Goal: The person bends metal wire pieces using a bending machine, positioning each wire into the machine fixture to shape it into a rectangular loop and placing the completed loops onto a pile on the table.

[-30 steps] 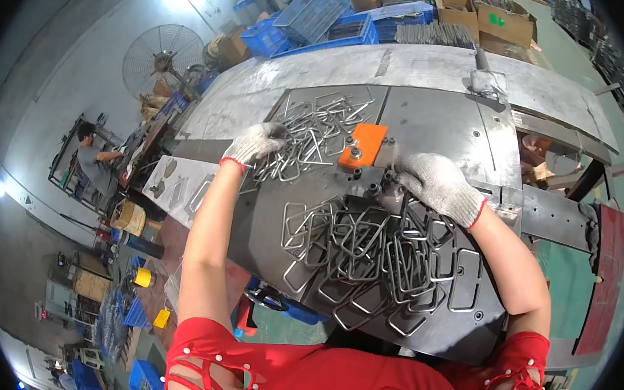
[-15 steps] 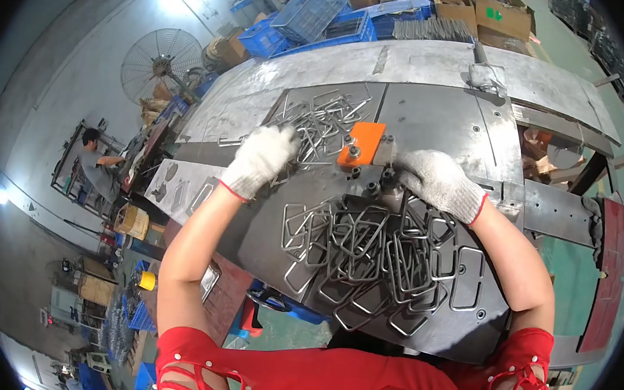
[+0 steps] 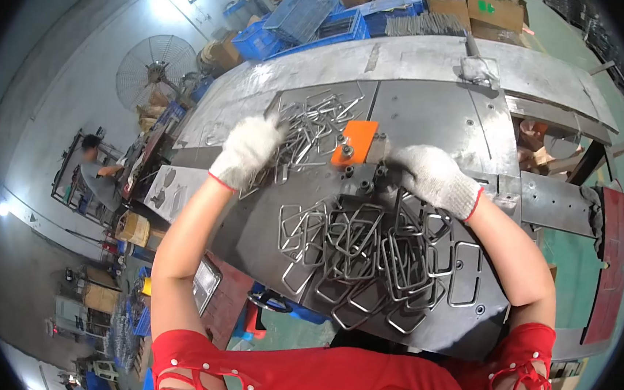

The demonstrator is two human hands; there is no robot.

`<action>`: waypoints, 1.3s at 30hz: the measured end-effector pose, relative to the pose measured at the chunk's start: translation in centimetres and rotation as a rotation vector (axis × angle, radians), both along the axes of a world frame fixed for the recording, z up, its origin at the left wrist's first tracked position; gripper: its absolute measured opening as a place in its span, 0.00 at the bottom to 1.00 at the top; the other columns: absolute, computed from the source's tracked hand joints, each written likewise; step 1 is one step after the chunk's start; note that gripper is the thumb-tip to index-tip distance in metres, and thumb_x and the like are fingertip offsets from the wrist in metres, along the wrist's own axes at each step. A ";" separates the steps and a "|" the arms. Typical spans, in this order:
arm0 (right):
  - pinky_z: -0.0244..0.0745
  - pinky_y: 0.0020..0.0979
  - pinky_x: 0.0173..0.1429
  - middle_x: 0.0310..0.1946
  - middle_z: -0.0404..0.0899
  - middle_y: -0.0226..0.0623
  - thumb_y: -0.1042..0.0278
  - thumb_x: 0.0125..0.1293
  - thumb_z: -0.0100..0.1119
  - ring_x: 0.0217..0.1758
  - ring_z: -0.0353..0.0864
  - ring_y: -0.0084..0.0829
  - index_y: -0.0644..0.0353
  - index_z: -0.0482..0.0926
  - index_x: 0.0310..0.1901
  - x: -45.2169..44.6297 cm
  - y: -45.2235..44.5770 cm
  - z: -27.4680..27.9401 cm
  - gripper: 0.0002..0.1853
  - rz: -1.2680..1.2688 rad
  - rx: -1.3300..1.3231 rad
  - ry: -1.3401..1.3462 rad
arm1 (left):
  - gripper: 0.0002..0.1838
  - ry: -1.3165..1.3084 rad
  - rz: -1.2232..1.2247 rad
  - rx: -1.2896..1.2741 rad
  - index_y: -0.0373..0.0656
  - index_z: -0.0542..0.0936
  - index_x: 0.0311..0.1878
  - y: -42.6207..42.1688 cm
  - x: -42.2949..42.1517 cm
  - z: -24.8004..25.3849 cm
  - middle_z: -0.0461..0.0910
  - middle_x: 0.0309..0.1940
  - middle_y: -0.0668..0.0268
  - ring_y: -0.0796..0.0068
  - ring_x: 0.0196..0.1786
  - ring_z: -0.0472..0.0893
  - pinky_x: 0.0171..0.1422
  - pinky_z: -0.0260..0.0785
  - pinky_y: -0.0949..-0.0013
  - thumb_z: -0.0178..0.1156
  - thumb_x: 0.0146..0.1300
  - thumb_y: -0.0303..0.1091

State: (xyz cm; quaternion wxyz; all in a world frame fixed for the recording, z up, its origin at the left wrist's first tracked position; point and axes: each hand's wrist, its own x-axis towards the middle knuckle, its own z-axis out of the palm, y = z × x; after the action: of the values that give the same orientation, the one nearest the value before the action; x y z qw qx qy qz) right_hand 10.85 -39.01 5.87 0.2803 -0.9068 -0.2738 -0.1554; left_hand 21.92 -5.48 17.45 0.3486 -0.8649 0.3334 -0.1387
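My left hand (image 3: pixel 248 150), in a white knitted glove, is at the near left edge of a heap of bent metal wire pieces (image 3: pixel 319 126). Its fingers are drawn together against the heap, and what they pinch is hidden. My right hand (image 3: pixel 434 178), also gloved, is curled beside a small steel block (image 3: pixel 378 152) with bolts around it. Its fingertips are blurred and dark, so what they grip cannot be made out. An orange plate (image 3: pixel 361 139) lies left of that block. Closer to my body is a pile of rectangular wire frames (image 3: pixel 355 246).
The steel worktable (image 3: pixel 435 117) extends away from me. Blue crates (image 3: pixel 302 11) and cardboard boxes (image 3: pixel 494 10) stand beyond its far edge. A large fan (image 3: pixel 157 71) is at left, with another person (image 3: pixel 101 172) seated farther off. A slotted plate (image 3: pixel 465 274) lies at the near right.
My left hand has shifted slightly left along the wire heap. A wire end that stuck out left of it no longer shows. My right hand stays by the block. The view has tilted a little.
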 end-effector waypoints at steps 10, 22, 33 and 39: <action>0.78 0.48 0.54 0.41 0.84 0.47 0.62 0.66 0.55 0.48 0.83 0.50 0.55 0.82 0.50 0.0 -0.3 0.8 0.14 -0.008 0.016 -0.003 | 0.11 -0.016 -0.063 -0.217 0.51 0.82 0.50 0.5 -0.9 2.1 0.81 0.43 0.54 0.49 0.43 0.84 0.46 0.75 0.53 0.56 0.67 0.35; 0.78 0.47 0.53 0.42 0.84 0.46 0.60 0.69 0.54 0.48 0.83 0.49 0.55 0.82 0.50 -0.2 -0.2 0.7 0.14 -0.008 0.002 -0.001 | 0.16 -0.046 -0.037 -0.070 0.52 0.82 0.53 5.2 -1.4 -1.2 0.78 0.47 0.60 0.57 0.46 0.83 0.45 0.78 0.55 0.55 0.62 0.30; 0.77 0.47 0.53 0.41 0.84 0.46 0.61 0.69 0.54 0.48 0.83 0.50 0.56 0.81 0.49 -0.3 -0.2 0.6 0.13 0.020 0.025 -0.024 | 0.19 -0.257 0.046 -0.583 0.54 0.84 0.55 7.7 1.1 4.1 0.80 0.48 0.59 0.56 0.48 0.84 0.48 0.77 0.59 0.60 0.61 0.28; 0.76 0.47 0.56 0.44 0.84 0.49 0.59 0.71 0.53 0.50 0.81 0.53 0.60 0.80 0.52 -0.7 0.5 3.2 0.16 -0.069 0.203 0.003 | 0.15 0.287 -0.023 -1.127 0.41 0.85 0.54 0.5 -2.9 2.2 0.85 0.49 0.60 0.67 0.54 0.84 0.60 0.74 0.67 0.64 0.67 0.34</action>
State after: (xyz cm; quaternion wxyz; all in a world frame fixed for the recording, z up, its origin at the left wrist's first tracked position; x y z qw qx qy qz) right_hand 10.19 -38.48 9.04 0.3654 -0.8829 -0.2249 -0.1905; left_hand 18.98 -5.01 19.70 -0.2158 -0.9234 0.2614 -0.1799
